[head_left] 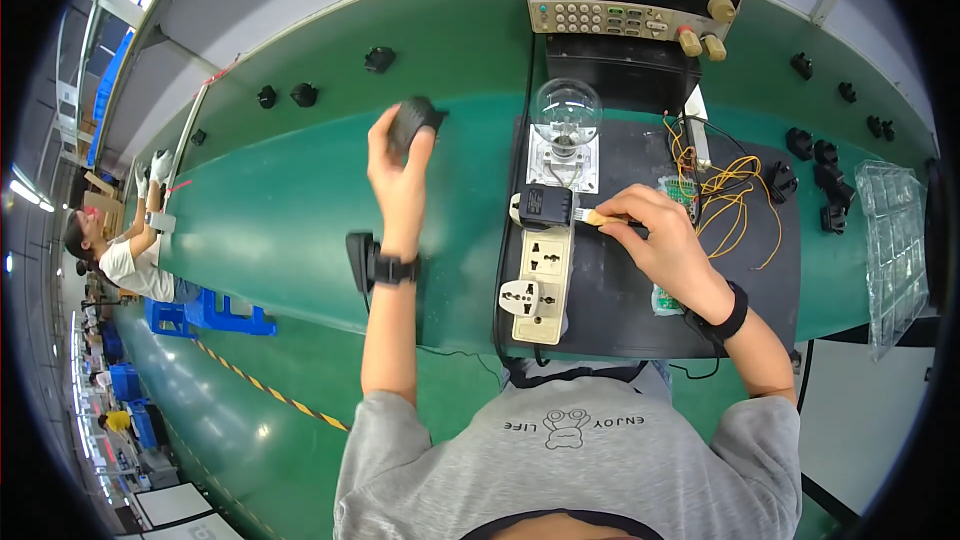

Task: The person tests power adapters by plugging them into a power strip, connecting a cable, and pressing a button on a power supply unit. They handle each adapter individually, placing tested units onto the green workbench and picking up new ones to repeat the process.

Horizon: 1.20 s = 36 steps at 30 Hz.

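Observation:
My left hand (399,180) is raised over the green table, its fingers closed round a black power adapter (415,125) that is slightly blurred. My right hand (668,240) pinches a USB plug (594,217) with a yellowish body. The plug's metal end is at the side of another black power adapter (547,205); whether it sits inside the port I cannot tell. That adapter is at the far end of a cream power strip (533,327), on a white plug adapter. A second white plug adapter (519,297) sits lower on the strip.
A clear bulb (568,110) stands behind the strip, below a bench meter (630,0) with a lit display. Yellow wires (735,185) tangle at the right. Several black adapters (830,180) and a clear plastic tray (890,250) lie farther right. Another person (130,250) is at far left.

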Each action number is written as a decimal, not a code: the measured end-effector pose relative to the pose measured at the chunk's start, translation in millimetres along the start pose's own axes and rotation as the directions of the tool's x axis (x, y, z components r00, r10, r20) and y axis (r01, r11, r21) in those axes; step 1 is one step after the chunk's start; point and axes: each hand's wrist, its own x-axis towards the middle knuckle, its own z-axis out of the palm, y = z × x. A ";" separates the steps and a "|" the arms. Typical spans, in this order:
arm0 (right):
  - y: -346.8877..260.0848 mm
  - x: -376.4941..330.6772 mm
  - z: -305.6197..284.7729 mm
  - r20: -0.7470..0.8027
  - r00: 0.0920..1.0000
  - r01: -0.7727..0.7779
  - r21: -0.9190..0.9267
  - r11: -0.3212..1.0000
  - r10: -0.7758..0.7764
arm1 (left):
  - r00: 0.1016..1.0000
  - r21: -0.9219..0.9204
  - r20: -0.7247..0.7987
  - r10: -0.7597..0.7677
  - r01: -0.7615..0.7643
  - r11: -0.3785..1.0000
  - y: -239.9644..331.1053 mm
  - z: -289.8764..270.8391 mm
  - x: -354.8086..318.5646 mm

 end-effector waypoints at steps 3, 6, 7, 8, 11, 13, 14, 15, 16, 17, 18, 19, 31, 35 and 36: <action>-2.0 4.8 0.8 -0.010 1.000 0.014 0.011 1.000 -0.014 | 0.998 0.537 -0.020 0.051 -0.033 0.843 -59.6 -0.7 43.4; -2.9 9.2 1.9 -0.012 0.999 0.042 0.010 0.999 -0.042 | 0.994 0.670 0.016 0.111 -0.093 0.736 -98.5 1.4 50.4; -0.8 10.9 1.6 -0.015 0.998 0.056 0.001 0.998 -0.056 | 0.980 0.723 -0.087 0.181 -0.062 0.688 -103.5 8.9 56.3; 0.7 12.0 1.9 -0.020 0.998 0.052 -0.007 0.999 -0.053 | 0.980 0.717 -0.083 0.182 -0.068 0.694 -106.2 9.6 58.0; 4.0 11.5 2.0 -0.024 0.998 0.059 0.014 0.998 -0.059 | 0.957 0.285 -0.287 -0.045 0.130 0.950 -105.5 10.5 52.5; 2.2 8.4 2.7 -0.024 0.994 0.111 -0.001 0.994 -0.111 | 0.950 0.302 -0.310 -0.021 0.119 0.946 -106.1 6.5 52.4; 0.2 7.1 3.2 -0.025 0.991 0.133 0.001 0.991 -0.133 | 0.949 0.334 -0.314 0.014 0.096 0.938 -107.8 5.3 52.0; -0.3 6.6 3.2 -0.030 0.991 0.131 -0.007 0.991 -0.131 | 0.955 0.330 -0.296 0.007 0.096 0.939 -109.9 5.3 51.2; -1.3 5.8 4.7 -0.048 0.993 0.104 0.004 0.995 -0.104 | 0.957 0.326 -0.288 0.007 0.092 0.941 -107.7 5.9 50.6; -1.6 5.1 5.3 -0.065 0.995 0.077 0.016 0.997 -0.076 | 0.960 0.338 -0.279 -0.027 0.124 0.933 -105.8 6.7 50.1; -1.6 4.6 5.0 -0.071 0.995 0.071 0.012 0.997 -0.070 | 0.961 0.350 -0.270 -0.061 0.157 0.924 -104.6 8.0 49.7; -2.6 6.1 4.6 -0.067 0.996 0.065 0.008 0.998 -0.065 | 0.958 0.369 -0.285 -0.042 0.150 0.917 -104.9 6.8 49.3; -10.2 9.2 3.2 -0.068 0.994 0.079 -0.077 0.994 -0.084 | 0.975 0.526 -0.208 0.077 0.045 0.849 -112.8 5.6 56.3; -7.0 8.4 5.6 -0.038 0.999 0.033 -0.025 0.999 -0.034 | 0.970 0.512 -0.241 0.001 0.126 0.850 -109.8 6.0 55.4; -7.1 8.0 5.8 -0.040 0.999 0.035 -0.026 0.999 -0.037 | 0.970 0.511 -0.244 0.001 0.128 0.850 -108.8 6.6 55.2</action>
